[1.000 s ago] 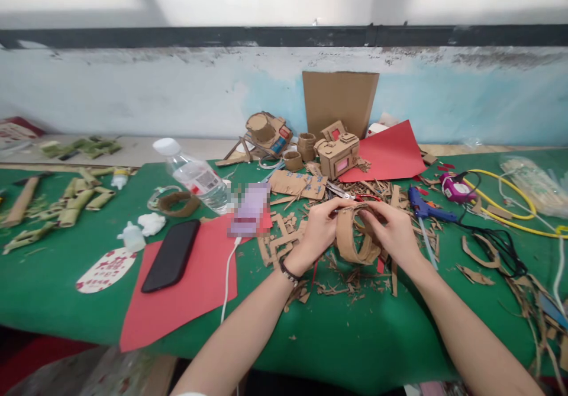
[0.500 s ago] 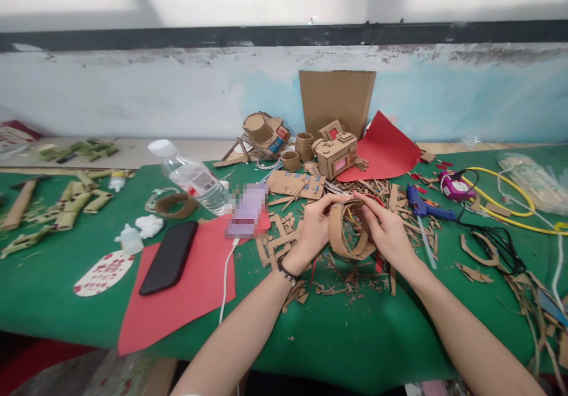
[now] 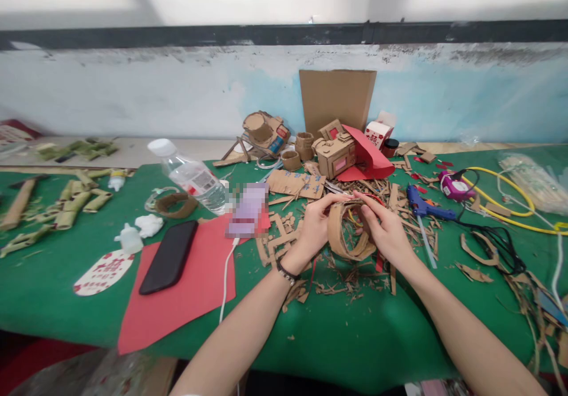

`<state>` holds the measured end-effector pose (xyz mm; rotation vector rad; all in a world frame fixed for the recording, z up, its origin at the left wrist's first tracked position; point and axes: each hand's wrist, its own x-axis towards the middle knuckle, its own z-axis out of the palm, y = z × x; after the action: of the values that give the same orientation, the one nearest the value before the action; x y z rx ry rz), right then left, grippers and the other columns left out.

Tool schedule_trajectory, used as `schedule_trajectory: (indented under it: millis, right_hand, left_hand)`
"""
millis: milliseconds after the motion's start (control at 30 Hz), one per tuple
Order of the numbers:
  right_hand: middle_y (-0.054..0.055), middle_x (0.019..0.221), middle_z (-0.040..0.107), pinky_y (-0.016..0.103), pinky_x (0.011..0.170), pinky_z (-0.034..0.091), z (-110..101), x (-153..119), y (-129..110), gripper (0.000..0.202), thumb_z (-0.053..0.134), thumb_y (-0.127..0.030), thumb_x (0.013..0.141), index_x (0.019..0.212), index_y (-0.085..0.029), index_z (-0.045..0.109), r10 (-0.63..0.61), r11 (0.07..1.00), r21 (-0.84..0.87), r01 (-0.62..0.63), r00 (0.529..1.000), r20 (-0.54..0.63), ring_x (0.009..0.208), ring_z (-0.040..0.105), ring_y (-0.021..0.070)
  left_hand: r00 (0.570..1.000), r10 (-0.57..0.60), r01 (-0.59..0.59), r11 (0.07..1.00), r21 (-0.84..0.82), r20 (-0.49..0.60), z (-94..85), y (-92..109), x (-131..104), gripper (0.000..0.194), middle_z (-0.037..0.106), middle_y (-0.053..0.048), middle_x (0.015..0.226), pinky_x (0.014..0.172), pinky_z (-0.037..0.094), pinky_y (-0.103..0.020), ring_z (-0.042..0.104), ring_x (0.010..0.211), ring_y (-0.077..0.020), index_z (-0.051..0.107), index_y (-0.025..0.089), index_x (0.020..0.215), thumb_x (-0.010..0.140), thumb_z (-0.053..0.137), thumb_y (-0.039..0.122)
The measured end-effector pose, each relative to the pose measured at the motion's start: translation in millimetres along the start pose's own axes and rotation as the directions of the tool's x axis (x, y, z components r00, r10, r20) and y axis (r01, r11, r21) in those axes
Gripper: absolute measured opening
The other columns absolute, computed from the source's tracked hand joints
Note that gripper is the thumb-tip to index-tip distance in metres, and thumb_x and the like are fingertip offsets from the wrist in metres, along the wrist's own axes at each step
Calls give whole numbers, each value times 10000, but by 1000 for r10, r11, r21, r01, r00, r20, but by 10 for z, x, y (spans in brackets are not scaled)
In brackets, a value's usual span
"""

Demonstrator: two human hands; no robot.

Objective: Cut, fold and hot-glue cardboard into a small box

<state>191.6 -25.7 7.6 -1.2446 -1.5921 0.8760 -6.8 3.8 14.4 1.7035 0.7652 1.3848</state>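
Note:
Between my two hands is a brown cardboard ring (image 3: pixel 341 243), held up over the scraps with its opening toward me. My left hand (image 3: pixel 316 225) grips its left upper rim, fingers wrapped round the far side. On the opposite rim, my right hand (image 3: pixel 387 225) pinches the cardboard, thumb inside the ring and fingers along the top. The fingertips of both hands nearly meet at the ring's top. Cardboard scraps (image 3: pixel 337 289) lie under and around the ring. Just beyond stands a small cardboard camera model (image 3: pixel 335 154) with a pink window.
A blue glue gun (image 3: pixel 428 208) with its black cord lies to the right, near a purple device (image 3: pixel 455 186) and yellow cable. To the left are a black phone (image 3: pixel 169 258), a water bottle (image 3: pixel 190 174) and red paper (image 3: pixel 195 301). Another red sheet (image 3: pixel 370 156) curls behind.
The red sheet at the back has curled over to the left, uncovering a white-and-red box and a dark jar. My hands and the ring have hardly moved.

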Motion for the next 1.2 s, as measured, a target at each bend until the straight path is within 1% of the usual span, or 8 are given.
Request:
schedule_trajectory:
  millis: [133,200,300,400,467,667,967,1200]
  right_hand:
    - [50,1460,728,368,649,718,4,2,10,566,519,-572,1088,1602,-352,609,2,1000,-1,-2,1000,-4,753,793,200]
    - [38,1519,694,370,675,723,5,-2,5,543,527,-561,1090,1583,-357,628,-15,1000,-15,15,1000,0,868,813,224]
    - [21,1507,710,414,879,721,-4,0,-13,483,560,-514,1090,1528,-346,677,-81,992,-94,80,997,-11,1188,779,278]
    - [16,1463,744,471,1149,601,-27,14,-39,426,566,-452,1100,1480,-326,713,-154,972,-185,147,988,-24,1344,714,280]
    - [20,1444,757,466,1197,554,-41,22,-57,408,558,-422,1104,1458,-310,726,-174,962,-219,165,985,-22,1346,717,273]
    - [34,1362,800,426,1118,589,-42,8,-85,386,553,-386,1104,1422,-290,747,-180,942,-296,160,983,-40,1230,779,278]
    - [72,1129,849,377,860,628,-29,-6,-19,256,627,-347,1074,1266,-237,756,-233,894,-414,171,967,-103,947,820,272]
    - [94,1133,795,409,940,627,-42,19,-17,153,641,-310,1067,1166,-226,722,-374,880,-355,316,921,-107,1048,770,267]
  left_hand:
    - [1000,2,-2,1000,18,12,-3,2,-2,213,834,-105,1224,1019,624,-345,793,1147,-244,801,200,1157,963,778,284]
    - [1000,14,-14,999,31,14,-3,-6,-4,203,836,-102,1224,998,625,-328,796,1131,-234,800,197,1159,970,759,256]
    - [1000,20,-20,997,68,10,0,-13,-11,200,842,-98,1200,969,628,-322,802,1090,-230,798,196,1159,970,742,235]
    - [1000,21,-21,994,108,8,10,-7,-23,193,841,-98,1201,1002,618,-337,796,1110,-238,801,198,1145,964,736,213]
    - [1000,22,-23,991,134,7,19,-6,-33,187,840,-95,1208,1020,616,-345,793,1126,-243,805,201,1135,964,731,203]
    - [999,34,-31,983,182,-14,38,-38,-47,205,852,-80,1184,999,628,-335,806,1090,-236,820,210,1138,954,736,176]
    - [999,48,-44,982,185,-17,63,-38,-48,188,855,-78,1152,988,630,-329,809,1061,-223,827,203,1119,950,752,165]
    - [1000,22,-22,978,206,7,60,20,-33,172,860,-75,1089,901,625,-307,809,980,-221,830,195,1094,944,749,169]
